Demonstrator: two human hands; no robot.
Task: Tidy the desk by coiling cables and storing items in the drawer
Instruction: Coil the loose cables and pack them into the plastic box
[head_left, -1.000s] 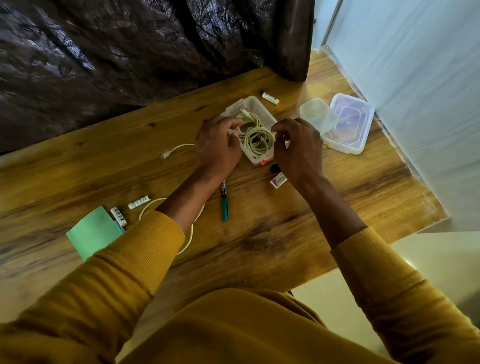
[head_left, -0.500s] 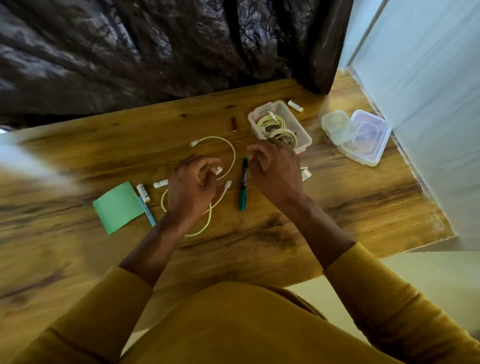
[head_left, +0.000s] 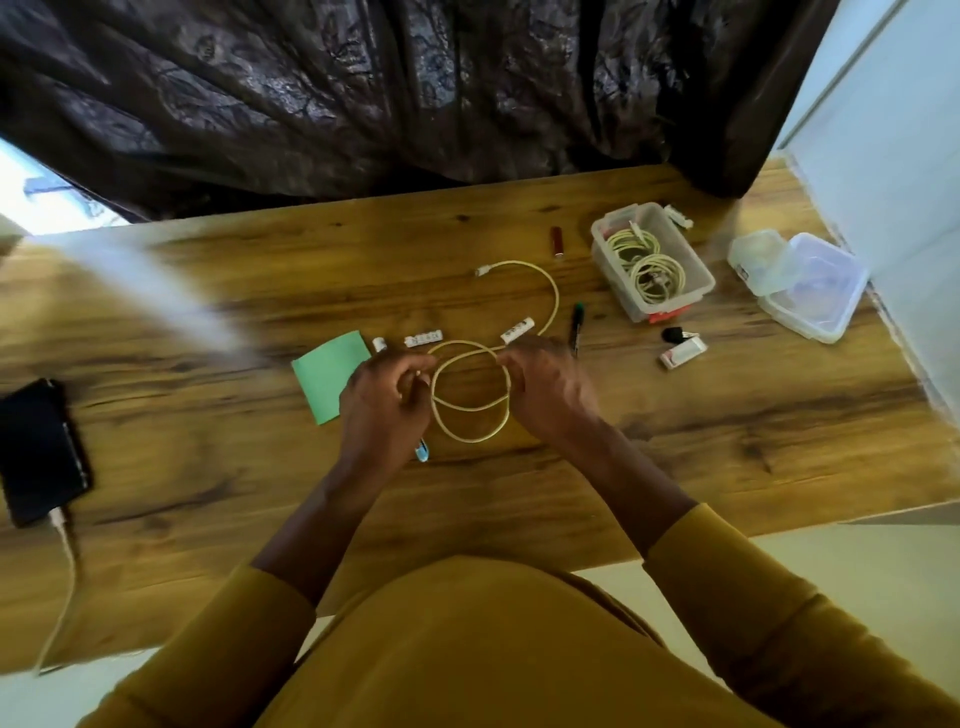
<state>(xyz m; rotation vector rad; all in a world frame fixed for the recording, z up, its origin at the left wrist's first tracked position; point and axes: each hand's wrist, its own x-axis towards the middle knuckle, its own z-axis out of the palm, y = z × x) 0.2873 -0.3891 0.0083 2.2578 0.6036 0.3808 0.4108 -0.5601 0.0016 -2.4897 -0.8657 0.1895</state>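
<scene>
A cream cable (head_left: 470, 410) lies on the wooden desk (head_left: 727, 431), looped between my hands, with its far end (head_left: 480, 270) trailing toward the back. My left hand (head_left: 382, 410) pinches the loop's left side. My right hand (head_left: 550, 387) grips the loop's right side. A clear plastic box (head_left: 701, 283) at the back right holds two coiled cream cables (head_left: 657, 275). A blue pen tip (head_left: 422, 451) shows under my left hand.
A green note pad (head_left: 327, 376), small white batteries (head_left: 425, 340), a dark marker (head_left: 576, 327), a red cylinder (head_left: 557, 241) and a small white item (head_left: 683, 353) lie around. Clear lids and tub (head_left: 810, 291) sit far right. A black phone (head_left: 39, 452) with a charger cable lies at the left.
Both hands left the box and came toward me to the loose cable, which is now drawn into a loop between them. The view swung left, showing the phone.
</scene>
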